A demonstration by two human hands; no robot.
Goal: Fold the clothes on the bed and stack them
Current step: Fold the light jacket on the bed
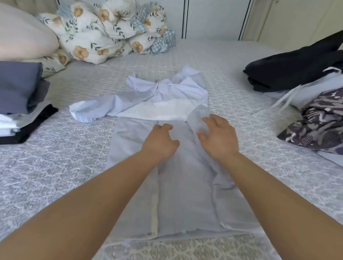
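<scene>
Head view, near to far. Pale blue shirt lies lengthwise on the patterned bedspread, hem nearest the person, button placket running up the near-left part, right side folded inward. Both bare forearms reach over it. Left hand rests knuckles-up on the shirt's middle, fingers curled under; whether they pinch cloth cannot be told. Right hand sits just beside it over the folded right edge, fingers spread and loose, gripping nothing. Beyond the hands, one sleeve is stretched out to the left, and the collar is crumpled at the far end. Far left: stack of folded clothes, grey on top. Far right: unfolded pile, a black garment above a patterned one. Against the headboard: floral duvet, bundled.
</scene>
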